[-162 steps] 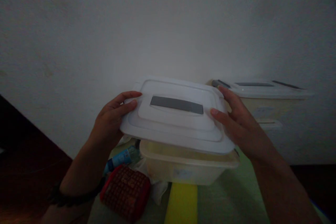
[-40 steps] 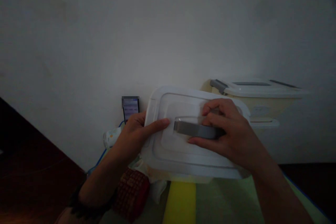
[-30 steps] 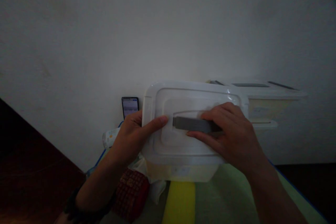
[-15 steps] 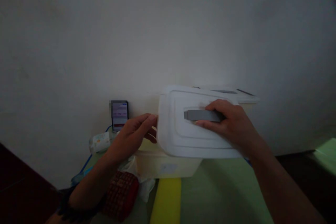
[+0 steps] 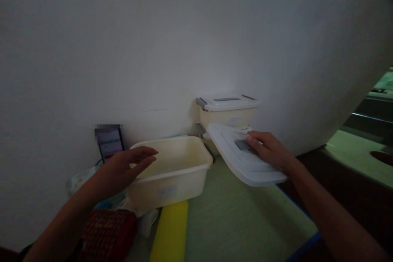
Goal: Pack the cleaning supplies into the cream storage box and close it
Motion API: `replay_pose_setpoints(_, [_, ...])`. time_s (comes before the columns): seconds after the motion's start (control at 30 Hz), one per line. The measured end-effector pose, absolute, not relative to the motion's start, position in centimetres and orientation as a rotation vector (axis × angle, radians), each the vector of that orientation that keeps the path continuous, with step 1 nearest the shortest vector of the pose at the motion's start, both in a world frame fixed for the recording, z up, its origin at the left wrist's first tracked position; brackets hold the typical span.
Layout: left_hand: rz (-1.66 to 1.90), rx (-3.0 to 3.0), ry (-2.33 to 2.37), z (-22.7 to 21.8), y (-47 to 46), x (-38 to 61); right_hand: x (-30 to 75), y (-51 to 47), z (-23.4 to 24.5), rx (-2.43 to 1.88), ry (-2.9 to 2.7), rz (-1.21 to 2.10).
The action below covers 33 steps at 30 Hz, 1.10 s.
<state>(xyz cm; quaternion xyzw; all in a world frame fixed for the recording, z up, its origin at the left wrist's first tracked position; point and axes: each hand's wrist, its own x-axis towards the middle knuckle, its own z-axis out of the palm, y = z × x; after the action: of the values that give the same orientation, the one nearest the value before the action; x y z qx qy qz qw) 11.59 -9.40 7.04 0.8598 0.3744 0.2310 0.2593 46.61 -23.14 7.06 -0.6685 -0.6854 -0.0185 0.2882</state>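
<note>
My right hand [image 5: 270, 150] grips the grey handle of a white plastic lid [image 5: 236, 159], holding it tilted above the green tabletop. A cream plastic storage box [image 5: 184, 184] stands uncovered to the left of the lid, and the part of its inside that shows has nothing in it. At the box's left rim my left hand [image 5: 129, 166] hovers with thumb and fingers apart, holding nothing. Whether it touches the rim I cannot tell.
Behind the lid, lidded boxes [image 5: 229, 116] are stacked against the wall. A phone [image 5: 111, 143] leans at the left. A red patterned pouch [image 5: 109, 233], a clear plastic packet [image 5: 81, 180] and a yellow strip [image 5: 170, 233] lie near the box. The green tabletop [image 5: 233, 221] has a blue edge.
The lid has moved off the box to the right in my right hand and tipped. My left hand has come away from the lid's edge. The view has turned to the right.
</note>
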Motion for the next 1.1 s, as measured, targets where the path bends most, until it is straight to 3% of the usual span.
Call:
replay_pose_setpoints(0.3, [0.527,2.226,1.100,6.6,-8.9,11.5,49.0,-22.6,0.7,-1.899,-1.957,0.132])
replay_pose_setpoints(0.7, [0.445,2.342,1.063,6.3,-8.6,11.4,48.1,-20.6,-3.9,-1.995,-1.992,0.342])
replay_pose_setpoints(1.1, [0.745,2.460,1.075,6.1,-7.9,10.5,43.8,-18.0,0.1,-1.821,-1.691,0.479])
